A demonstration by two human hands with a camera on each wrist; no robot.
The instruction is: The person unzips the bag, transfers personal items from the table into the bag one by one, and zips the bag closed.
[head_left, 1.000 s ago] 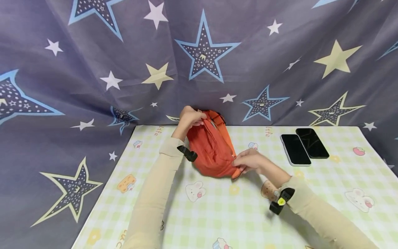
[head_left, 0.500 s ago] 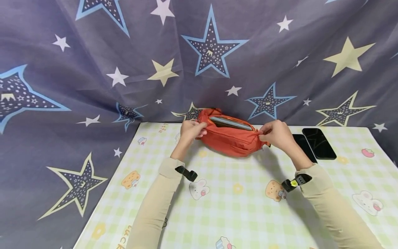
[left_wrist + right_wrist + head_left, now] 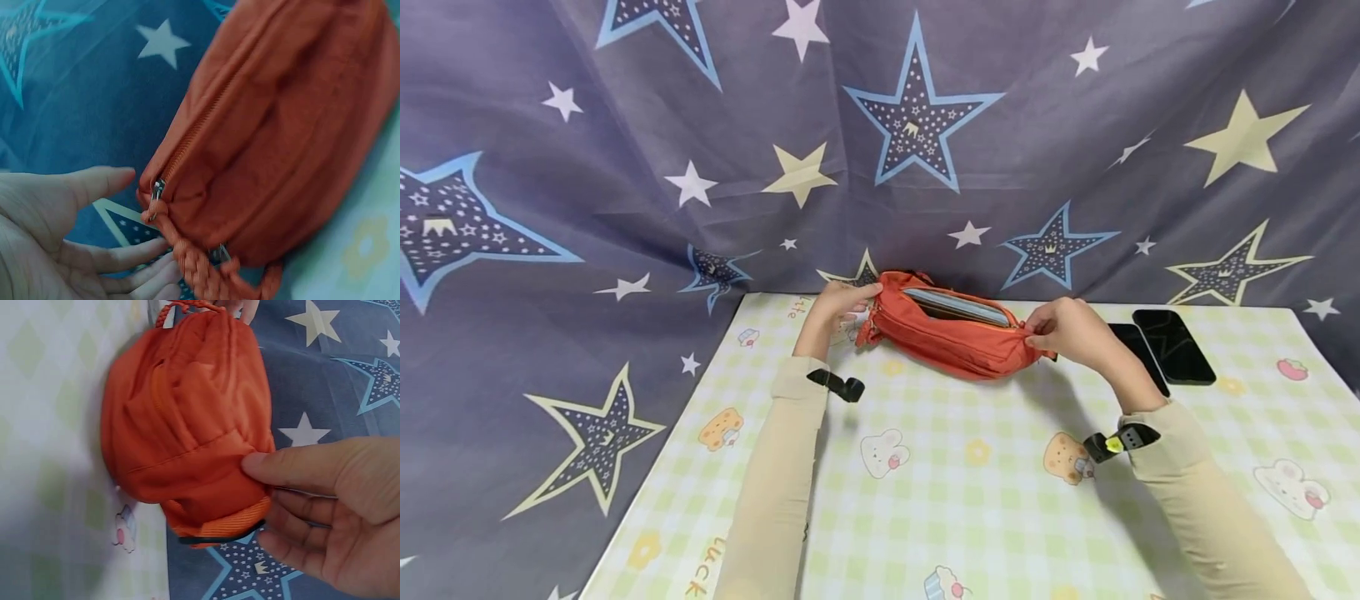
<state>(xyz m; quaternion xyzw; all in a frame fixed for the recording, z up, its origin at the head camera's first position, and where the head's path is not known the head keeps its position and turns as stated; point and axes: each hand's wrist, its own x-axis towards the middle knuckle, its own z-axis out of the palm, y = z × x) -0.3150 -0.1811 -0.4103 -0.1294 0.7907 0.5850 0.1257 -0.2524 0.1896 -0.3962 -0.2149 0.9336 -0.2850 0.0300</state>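
Note:
An orange-red waist bag [image 3: 951,343] sits at the back of the table, its top zip open along its length. A pale blue lining or insert shows in the opening; which of these, I cannot tell. My right hand [image 3: 1070,335] pinches the bag's right end between thumb and fingers, as the right wrist view also shows. At the left end, my left hand [image 3: 81,244] has its thumb and fingers spread apart beside the zip pull and its braided cord [image 3: 194,262]. Nothing is gripped in it.
Two black-screened phones [image 3: 1174,346] lie side by side at the right, one partly behind my right hand. A star-patterned cloth [image 3: 715,125] hangs right behind the bag. The table [image 3: 925,517] has a green checked cover.
The bag has turned from slanting to lengthwise across the table, its open top coming into view. My right hand moved up and right with its end. Lately my left hand let go and shifted left.

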